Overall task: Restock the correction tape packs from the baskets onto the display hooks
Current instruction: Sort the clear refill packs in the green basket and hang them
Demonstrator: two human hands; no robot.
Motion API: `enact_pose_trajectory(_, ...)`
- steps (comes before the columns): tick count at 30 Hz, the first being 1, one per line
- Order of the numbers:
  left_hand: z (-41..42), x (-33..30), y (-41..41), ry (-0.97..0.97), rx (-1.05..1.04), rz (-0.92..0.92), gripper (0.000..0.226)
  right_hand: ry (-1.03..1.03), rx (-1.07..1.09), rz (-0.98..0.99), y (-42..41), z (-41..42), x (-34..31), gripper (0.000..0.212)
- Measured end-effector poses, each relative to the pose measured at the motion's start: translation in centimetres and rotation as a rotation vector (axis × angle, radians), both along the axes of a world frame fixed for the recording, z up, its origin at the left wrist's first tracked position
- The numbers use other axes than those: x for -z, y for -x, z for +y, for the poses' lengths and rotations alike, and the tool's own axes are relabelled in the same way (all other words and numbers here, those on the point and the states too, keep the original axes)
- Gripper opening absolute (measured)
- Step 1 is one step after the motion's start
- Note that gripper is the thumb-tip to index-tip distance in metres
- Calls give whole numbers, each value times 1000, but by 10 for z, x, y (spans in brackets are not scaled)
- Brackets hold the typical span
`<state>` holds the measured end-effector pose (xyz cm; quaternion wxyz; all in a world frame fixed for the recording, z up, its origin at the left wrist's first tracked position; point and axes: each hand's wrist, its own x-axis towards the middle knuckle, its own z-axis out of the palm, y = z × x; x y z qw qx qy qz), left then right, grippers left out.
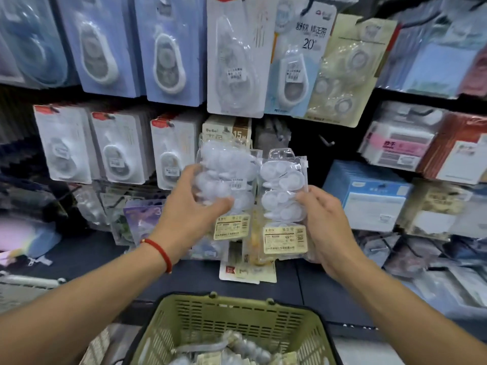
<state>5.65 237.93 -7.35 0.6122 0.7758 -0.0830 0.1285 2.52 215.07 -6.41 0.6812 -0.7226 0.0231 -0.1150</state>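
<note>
Hands are both raised in front of the display wall, each with a pack of correction tape. The left hand (193,204) has its fingers and thumb curled round the lower half of the left pack (226,180), a clear blister of white tape dispensers with a yellow label at the bottom. The right hand (325,222) grips the right pack (284,196) along its right edge and lower corner, thumb on the front.

Both packs stand upright, long axis vertical, label end down and hang-tab end up, so each grip sits low and the part that must meet a hook is above the fingers. The two packs are side by side, touching or nearly so. A bare hook (326,142) juts from the dark panel just above and to the right of the right pack's top, which makes the right hand the nearer one; the pack would probably need to rise and shift right for its tab to reach the hook tip. Whether the tab hole lines up yet is not clear.

Below, the green basket (237,317) sits between the forearms with more packs lying in it, so restocking appears far from finished.
</note>
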Motion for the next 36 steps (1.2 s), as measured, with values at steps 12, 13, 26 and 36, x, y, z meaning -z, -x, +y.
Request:
enact_pose_trajectory(12,20,11,-17,98,-85,17,86,-46,12,-37,-24,-6,-15,20)
enact_pose_trajectory(13,21,11,-18,105,-85,22,87,-48,16,-43,-25,-7,-15,21)
enact_pose_trajectory(26,23,8,-18,190,-58,56,84,161,143,-29,-37,-11,-14,22)
enact_pose_trajectory(36,-3,22,-6,349,267,254,78,416,-145,-106,-18,20,19,27)
